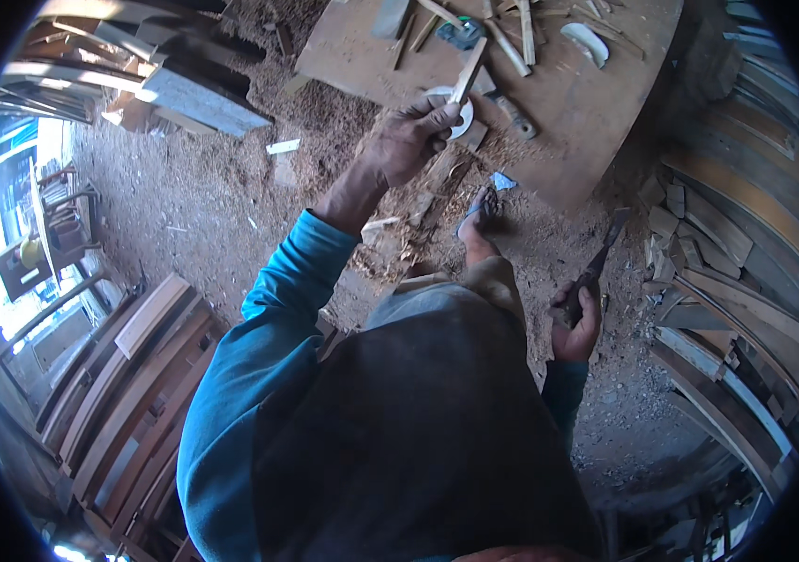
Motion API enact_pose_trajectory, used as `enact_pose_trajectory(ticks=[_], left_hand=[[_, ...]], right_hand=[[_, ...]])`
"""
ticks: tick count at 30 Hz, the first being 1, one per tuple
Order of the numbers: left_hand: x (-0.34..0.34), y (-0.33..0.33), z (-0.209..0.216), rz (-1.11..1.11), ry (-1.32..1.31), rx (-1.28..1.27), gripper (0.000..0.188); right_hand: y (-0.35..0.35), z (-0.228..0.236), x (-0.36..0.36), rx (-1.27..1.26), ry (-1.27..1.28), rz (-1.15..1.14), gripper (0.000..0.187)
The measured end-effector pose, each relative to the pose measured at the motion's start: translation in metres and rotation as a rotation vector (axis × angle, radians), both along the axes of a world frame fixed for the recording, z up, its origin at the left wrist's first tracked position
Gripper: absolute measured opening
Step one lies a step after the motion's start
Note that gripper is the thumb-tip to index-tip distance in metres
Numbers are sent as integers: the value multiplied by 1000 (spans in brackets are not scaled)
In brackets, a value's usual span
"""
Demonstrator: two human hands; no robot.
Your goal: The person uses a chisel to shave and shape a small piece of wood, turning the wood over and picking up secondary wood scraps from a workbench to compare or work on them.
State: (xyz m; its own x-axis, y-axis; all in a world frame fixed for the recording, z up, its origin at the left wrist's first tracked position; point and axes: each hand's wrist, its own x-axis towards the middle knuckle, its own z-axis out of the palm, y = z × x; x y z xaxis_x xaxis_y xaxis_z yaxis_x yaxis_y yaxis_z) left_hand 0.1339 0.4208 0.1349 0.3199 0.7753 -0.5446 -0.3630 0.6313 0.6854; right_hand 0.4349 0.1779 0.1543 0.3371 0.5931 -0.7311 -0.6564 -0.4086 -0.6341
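My left hand (409, 140) is closed on a thin pale wood strip (470, 70), pinched between thumb and fingers and pointing away from me. A white ring-shaped thing (464, 122) shows right beside those fingers; whether they touch it I cannot tell. Lower on the right, my right hand (579, 325) is wrapped round a chisel (596, 260), its narrow blade pointing up and away. On the brown board (587, 131) beyond my left hand lies a flat-bladed tool with a worn handle (514, 116). Near it are a small teal tool (461, 36) and several wood strips (509, 47).
A curved white piece (587, 44) lies on the board. Wood shavings and dust cover the ground (193, 206). Stacked planks (141, 375) stand at lower left, more timber (193, 94) at upper left, and offcuts and boards (727, 244) along the right. My bare foot (480, 223) is near the board.
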Motion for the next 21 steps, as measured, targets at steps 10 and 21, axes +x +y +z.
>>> enact_pose_trajectory(ticks=[10,21], left_hand=[[-107,-271,-46,92,-198,-276,23],[-160,-424,-64,-81,92,-173,37]], right_hand=[[-124,-4,-108,128,-586,353,35],[-258,-5,-249,213,-774,876,57]])
